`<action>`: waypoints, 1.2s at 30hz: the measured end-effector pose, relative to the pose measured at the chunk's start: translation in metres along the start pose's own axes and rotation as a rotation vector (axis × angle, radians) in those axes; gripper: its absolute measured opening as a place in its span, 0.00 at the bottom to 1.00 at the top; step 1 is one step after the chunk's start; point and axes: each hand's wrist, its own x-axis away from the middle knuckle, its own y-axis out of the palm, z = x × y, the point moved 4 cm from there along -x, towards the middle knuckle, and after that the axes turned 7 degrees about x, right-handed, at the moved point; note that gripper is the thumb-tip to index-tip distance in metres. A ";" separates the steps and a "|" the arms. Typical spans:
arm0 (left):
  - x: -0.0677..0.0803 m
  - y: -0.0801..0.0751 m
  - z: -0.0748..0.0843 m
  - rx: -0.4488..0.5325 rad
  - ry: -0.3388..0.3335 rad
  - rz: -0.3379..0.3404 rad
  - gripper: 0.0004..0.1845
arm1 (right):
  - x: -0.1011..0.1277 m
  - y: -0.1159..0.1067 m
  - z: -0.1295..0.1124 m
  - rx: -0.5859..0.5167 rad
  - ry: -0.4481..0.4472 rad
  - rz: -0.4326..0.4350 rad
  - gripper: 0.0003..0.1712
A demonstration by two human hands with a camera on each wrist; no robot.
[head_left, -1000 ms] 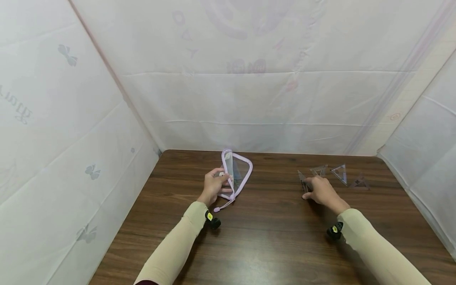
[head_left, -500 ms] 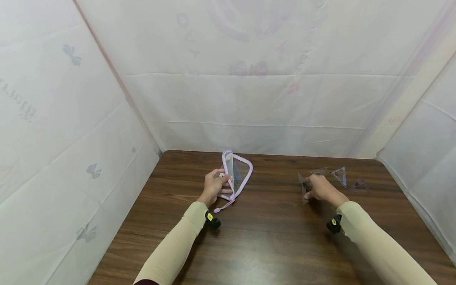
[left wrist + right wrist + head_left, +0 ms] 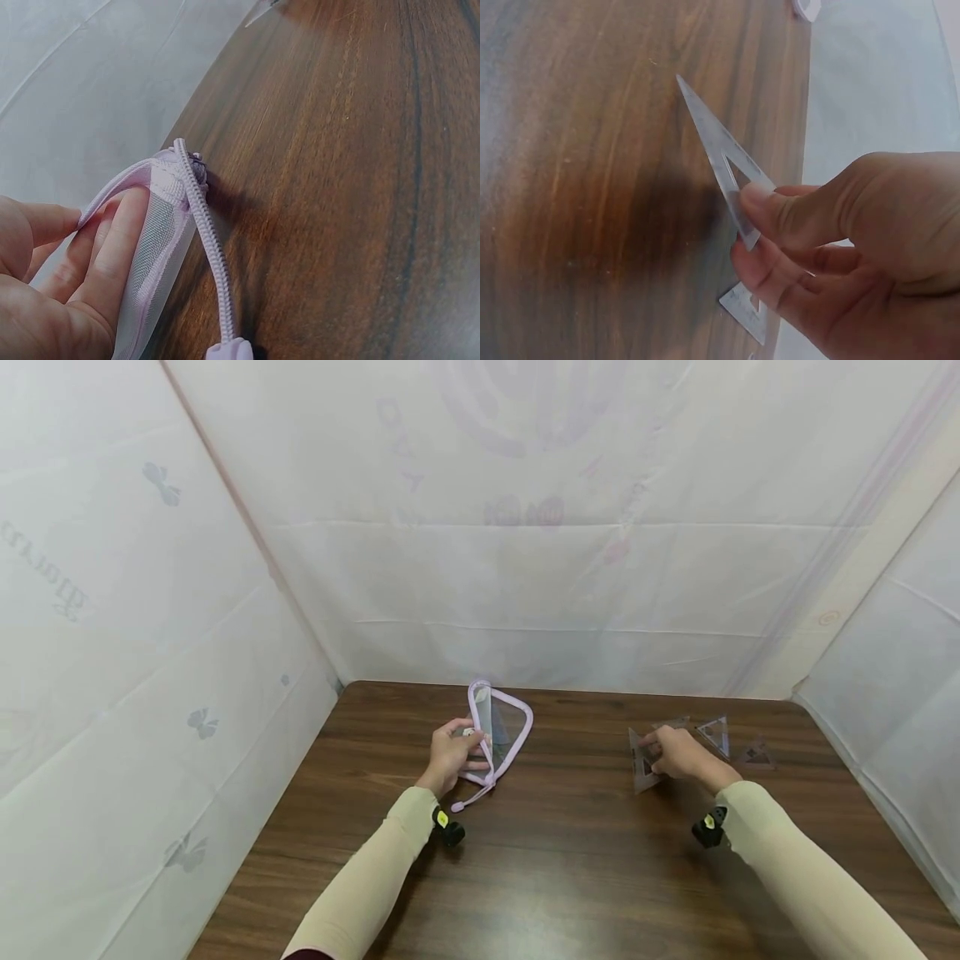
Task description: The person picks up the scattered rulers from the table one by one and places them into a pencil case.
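My left hand (image 3: pixel 450 753) pinches one edge of a lilac-trimmed mesh zip pouch (image 3: pixel 523 731) at the table's back, left of centre. In the left wrist view, thumb and fingers grip the pouch's (image 3: pixel 169 176) trim, with fingers inside its mouth; a cord zip pull (image 3: pixel 214 259) hangs from the corner. Something clear and bluish shows through the mesh. To the right, my right hand (image 3: pixel 681 753) holds a clear set square (image 3: pixel 640 768) by its edge. The right wrist view shows that set square (image 3: pixel 707 135) tilted, its long point angled away from the thumb.
Beyond my right hand lie more clear set squares: one partly hidden behind the fingers (image 3: pixel 654 745), a bluish one (image 3: pixel 724 739) and a darker one (image 3: pixel 759 755). White printed sheeting (image 3: pixel 480 577) walls the brown wooden table (image 3: pixel 555 860) at the back and sides.
The set square in my right hand has turned so more of its face shows, and the hand has shifted slightly right. My left hand stays on the pouch.
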 end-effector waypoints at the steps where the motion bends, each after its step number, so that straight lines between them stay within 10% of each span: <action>1: 0.000 0.000 0.000 0.001 0.002 -0.002 0.14 | 0.000 -0.001 0.001 -0.013 0.001 0.008 0.26; 22: 0.001 -0.002 -0.003 0.011 -0.005 0.007 0.13 | 0.002 -0.004 0.015 -0.204 0.056 0.033 0.22; 36: -0.001 0.001 -0.002 0.006 -0.001 0.000 0.15 | 0.000 -0.030 0.019 -0.181 0.027 0.227 0.22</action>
